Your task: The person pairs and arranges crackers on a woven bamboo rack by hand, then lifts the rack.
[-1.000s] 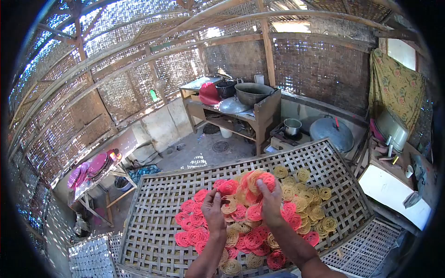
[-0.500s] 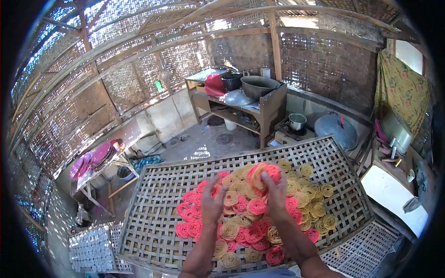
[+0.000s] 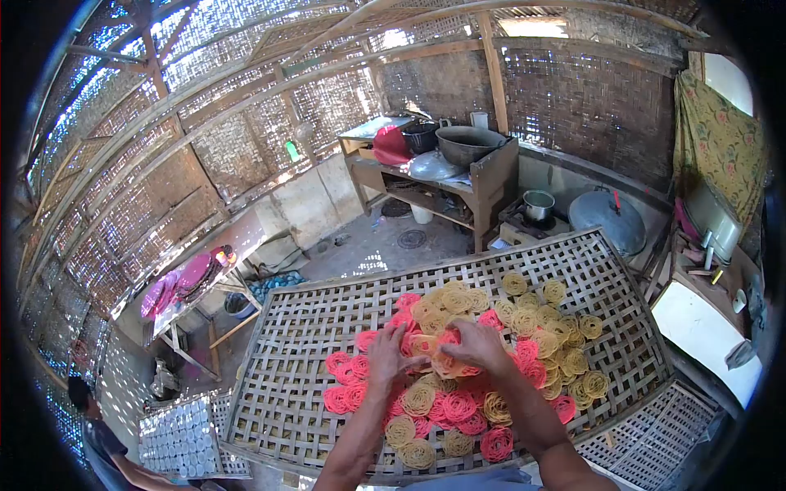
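Round nests of thin strands, yellow ones (image 3: pixel 595 384) and pink ones (image 3: pixel 497 443), lie spread over a woven bamboo rack (image 3: pixel 303 352). Above the middle of them, my right hand (image 3: pixel 477 345) is closed on a bundle of pink and orange strands (image 3: pixel 446 353). Close to the left side of that bundle is my left hand (image 3: pixel 389 356), its fingers apart and bent toward it. More yellow nests (image 3: pixel 449 301) lie just beyond both hands.
A wooden shelf (image 3: pixel 491 184) with a large pot (image 3: pixel 468 146) stands behind the rack. A small pot (image 3: pixel 538 205) and large lid (image 3: pixel 607 221) are at the back right. Another person (image 3: pixel 102 442) is at the lower left, near a tray of round pieces (image 3: pixel 178 438).
Both hands have come closer together, the right one lowering the bundle toward the rack. The camera view has shifted, and a person has come into view at the lower left.
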A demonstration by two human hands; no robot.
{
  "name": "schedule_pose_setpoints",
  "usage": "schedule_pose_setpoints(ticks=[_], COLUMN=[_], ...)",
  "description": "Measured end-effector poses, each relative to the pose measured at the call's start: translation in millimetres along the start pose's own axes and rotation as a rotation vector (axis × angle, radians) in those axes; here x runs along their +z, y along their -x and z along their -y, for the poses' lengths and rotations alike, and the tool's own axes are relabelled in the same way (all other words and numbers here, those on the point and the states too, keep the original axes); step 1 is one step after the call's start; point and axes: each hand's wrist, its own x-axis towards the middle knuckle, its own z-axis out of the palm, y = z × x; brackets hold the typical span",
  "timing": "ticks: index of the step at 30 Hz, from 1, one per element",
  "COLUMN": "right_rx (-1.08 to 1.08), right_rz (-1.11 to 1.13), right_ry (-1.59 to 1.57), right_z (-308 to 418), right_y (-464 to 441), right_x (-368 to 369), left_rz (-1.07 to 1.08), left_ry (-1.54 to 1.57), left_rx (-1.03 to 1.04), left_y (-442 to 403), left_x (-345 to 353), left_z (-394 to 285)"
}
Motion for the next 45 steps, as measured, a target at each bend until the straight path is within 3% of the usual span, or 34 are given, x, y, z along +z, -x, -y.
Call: schedule_pose_setpoints(ticks=[3, 5, 7, 10, 12, 14, 16, 19, 20, 25, 28, 32, 35, 36, 38, 41, 45], right_rx=[0.042, 0.015, 0.053, 0.044, 0.019, -0.052, -0.087, -0.104, -0.050, -0.216, -0.220, -0.285, -0.267, -0.242, -0.183, -0.080, -0.141], right_rz=[0.061, 0.030, 0.007, -0.061, -0.074, -0.179, -0.255, -0.163, -0.213, -0.420, -0.493, -0.513, -0.361, -0.289, -0.284, -0.064, -0.213], right_ry=[0.052, -0.011, -0.099, -0.323, -0.579, -0.597, -0.511, -1.118, -1.120, -1.224, -1.318, -1.313, -1.231, -1.160, -1.064, -1.197, -1.188], right_z=[-3, -7, -9, -14, -21, -15, 5, 15, 20, 28, 41, 62, 69, 68, 73, 56, 48], right_y=[-4, -2, -2, 2, -1, 5, 9, -2, -1, -15, -18, -19, -32, -33, -35, -36, -37], right_x=[4, -2, -8, -13, -12, -15, -19, -9, -8, 7, -5, -34, -30, -25, -19, -11, -7], left_rz=[0.067, -0.029, -0.025, -0.148, -0.188, -0.172, -0.179, -0.243, -0.277, -0.449, -0.588, -0.585, -0.349, -0.256, -0.201, -0.067, 0.093], left_ry=[0.248, 0.401, 0.529, 1.190, 1.291, 1.401, 1.435, 1.436, 1.431, 1.348, 1.532, 1.479, 1.509, 1.340, 1.275, 1.255, 1.118], left_rx=[-0.066, -0.061, -0.132, -0.248, -0.241, -0.259, -0.253, -0.245, -0.246, -0.272, -0.329, -0.266, -0.220, -0.326, -0.221, -0.142, -0.214], left_y=[3, 8, 7, 2, -3, -13, -16, -23, -25, -26, -33, -39, -39, -37, -36, -35, -32], left_x=[-18, -17, -25, -26, -39, -48, -43, -34, -31, -34, -50, -67, -60, -45, -50, -71, -64], left_z=[-25, -30, -41, -53, -68, -86, -94, -103, -104, -112, -113, -106, -94, -79, -76, -69, -47])
